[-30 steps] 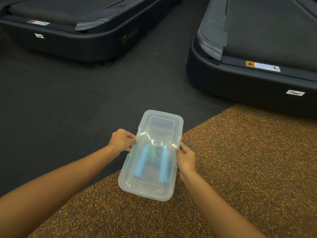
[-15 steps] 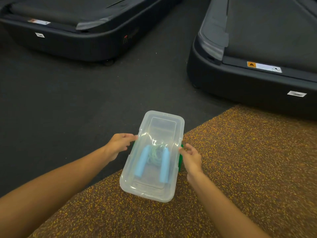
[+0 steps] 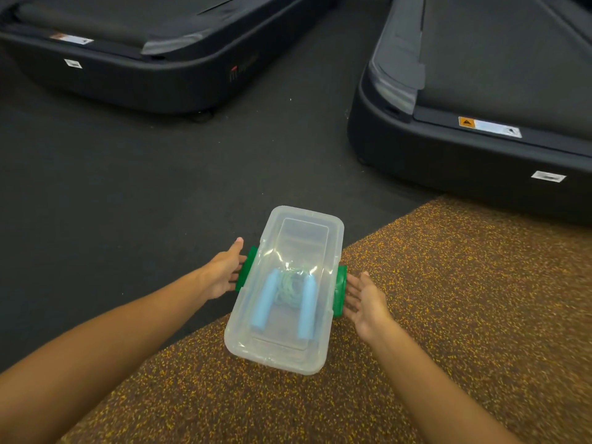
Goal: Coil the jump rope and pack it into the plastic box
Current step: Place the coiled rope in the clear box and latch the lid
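A clear plastic box (image 3: 304, 219) with its clear lid on lies on the floor, straddling the line between dark flooring and a speckled orange mat. Inside it, the jump rope (image 3: 291, 288) lies coiled between its two light-blue handles. A green latch (image 3: 246, 269) sits on the box's left side and another green latch (image 3: 339, 291) on its right. My left hand (image 3: 224, 272) is open with straight fingers beside the left latch, about touching it. My right hand (image 3: 365, 301) is open, palm toward the right latch, fingertips just beside it.
Two black treadmill bases stand ahead: one (image 3: 153, 68) at the upper left, one (image 3: 464, 129) at the upper right. Dark rubber floor (image 3: 112, 187) runs between them. The speckled orange mat (image 3: 464, 299) covers the near right.
Both hands, curled against the box's sides a second ago, have opened and drawn slightly outward. The green latches now show flat against both sides.
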Tool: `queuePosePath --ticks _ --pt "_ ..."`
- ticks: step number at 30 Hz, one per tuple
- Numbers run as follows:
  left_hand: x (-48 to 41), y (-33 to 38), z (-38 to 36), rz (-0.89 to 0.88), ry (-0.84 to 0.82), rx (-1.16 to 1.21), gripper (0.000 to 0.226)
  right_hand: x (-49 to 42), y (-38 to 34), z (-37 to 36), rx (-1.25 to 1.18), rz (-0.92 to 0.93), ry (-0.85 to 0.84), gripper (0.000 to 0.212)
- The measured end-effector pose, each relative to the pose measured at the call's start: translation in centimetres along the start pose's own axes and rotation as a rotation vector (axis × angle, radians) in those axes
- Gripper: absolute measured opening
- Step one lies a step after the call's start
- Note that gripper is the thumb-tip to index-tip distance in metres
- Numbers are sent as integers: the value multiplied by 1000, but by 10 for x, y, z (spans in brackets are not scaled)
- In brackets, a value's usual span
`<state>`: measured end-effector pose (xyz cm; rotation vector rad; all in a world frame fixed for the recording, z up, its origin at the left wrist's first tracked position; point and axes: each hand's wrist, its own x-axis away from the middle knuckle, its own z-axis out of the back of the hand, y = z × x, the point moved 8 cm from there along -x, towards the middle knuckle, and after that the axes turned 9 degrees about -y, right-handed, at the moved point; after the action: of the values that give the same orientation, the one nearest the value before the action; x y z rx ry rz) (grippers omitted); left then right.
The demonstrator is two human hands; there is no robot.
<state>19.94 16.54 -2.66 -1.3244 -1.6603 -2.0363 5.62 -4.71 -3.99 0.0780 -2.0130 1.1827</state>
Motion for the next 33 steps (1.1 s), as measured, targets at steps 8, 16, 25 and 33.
queuePosePath --ticks 8,16,25,33 --pt "7 10 14 -102 39 -11 29 10 -8 -7 2 124 17 36" --pt "12 14 8 -145 110 -111 36 22 5 -36 -71 206 14 42" --pt "9 17 11 -128 148 -115 35 20 7 -36 16 203 23 42" --pt "11 24 3 -120 183 -173 30 17 13 -42 86 183 40 43"
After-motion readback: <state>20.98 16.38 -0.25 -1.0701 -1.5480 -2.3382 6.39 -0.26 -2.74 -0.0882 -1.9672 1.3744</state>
